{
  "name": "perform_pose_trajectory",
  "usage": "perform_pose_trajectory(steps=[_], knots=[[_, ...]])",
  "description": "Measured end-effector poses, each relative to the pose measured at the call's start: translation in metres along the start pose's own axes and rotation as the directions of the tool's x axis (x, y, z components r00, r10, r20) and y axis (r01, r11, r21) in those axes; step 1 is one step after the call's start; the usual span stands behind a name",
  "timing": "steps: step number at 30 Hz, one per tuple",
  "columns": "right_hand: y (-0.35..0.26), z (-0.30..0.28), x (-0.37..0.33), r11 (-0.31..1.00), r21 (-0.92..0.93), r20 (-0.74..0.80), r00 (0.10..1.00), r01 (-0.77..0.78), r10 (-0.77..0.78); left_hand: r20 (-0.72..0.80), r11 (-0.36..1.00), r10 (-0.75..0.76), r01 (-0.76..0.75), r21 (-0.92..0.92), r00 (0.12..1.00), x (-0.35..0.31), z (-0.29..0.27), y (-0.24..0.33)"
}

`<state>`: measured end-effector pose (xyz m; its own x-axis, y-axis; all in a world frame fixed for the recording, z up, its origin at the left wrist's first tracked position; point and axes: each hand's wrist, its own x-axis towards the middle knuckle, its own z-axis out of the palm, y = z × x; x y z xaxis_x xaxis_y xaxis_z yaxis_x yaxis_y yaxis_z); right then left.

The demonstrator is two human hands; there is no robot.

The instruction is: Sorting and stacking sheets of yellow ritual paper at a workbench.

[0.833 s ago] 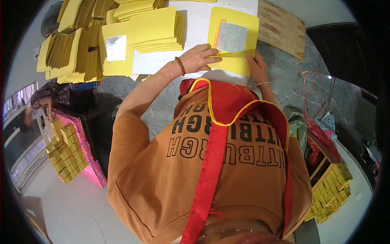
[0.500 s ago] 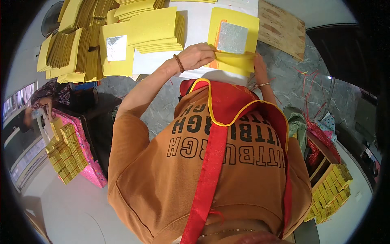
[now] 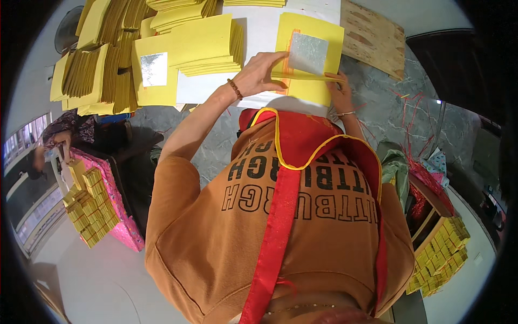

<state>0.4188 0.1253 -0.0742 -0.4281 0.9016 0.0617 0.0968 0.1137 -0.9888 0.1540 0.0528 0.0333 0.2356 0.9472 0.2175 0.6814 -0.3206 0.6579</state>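
Observation:
A yellow paper sheet [image 3: 305, 24] with a silver square [image 3: 308, 52] and an orange strip beside it lies before me on the white table. Across its nearer part a narrow yellow fold [image 3: 307, 77] stands up, running between my hands. My left hand [image 3: 258, 74] is at the sheet's left edge, thumb and forefinger spread apart around the fold's end. At the right edge, my right hand [image 3: 340, 92] has its fingers on the fold's other end, seemingly pinching it; some fingers are partly hidden. Left of them lies a stack of yellow sheets [image 3: 202, 40].
More folded yellow paper [image 3: 86, 75] is heaped at the far left, beside a sheet with a silver square [image 3: 154, 69]. A wooden board [image 3: 372, 38] lies beyond the table's right edge. Yellow bundles fill a pink-lined box [image 3: 127, 216]; another person's arm [image 3: 62, 137] reaches there.
My left hand has gone from closed fingers at the fold's end to a spread thumb and forefinger. My right hand remains at the right edge, its fingers now more visible over the fold.

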Motion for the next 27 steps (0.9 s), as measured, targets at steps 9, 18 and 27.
perform_pose_trajectory(steps=[9, 18, 27], knots=[[-0.048, -0.011, -0.001, 0.762, -0.563, 0.045, 0.932, 0.32, -0.359, 0.01, 0.892, 0.227, -0.212, 0.398, 0.974, -0.012, 0.004, -0.011], [-0.065, -0.002, -0.011, 0.951, -0.159, 0.257, 0.941, 0.266, -0.22, -0.043, 0.993, 0.098, -0.095, 0.065, 0.994, -0.043, 0.015, 0.009], [-0.069, 0.026, 0.011, 0.972, -0.192, -0.223, 0.97, -0.138, 0.094, -0.073, 0.81, -0.581, 0.566, -0.151, 0.811, -0.005, 0.029, -0.001]])
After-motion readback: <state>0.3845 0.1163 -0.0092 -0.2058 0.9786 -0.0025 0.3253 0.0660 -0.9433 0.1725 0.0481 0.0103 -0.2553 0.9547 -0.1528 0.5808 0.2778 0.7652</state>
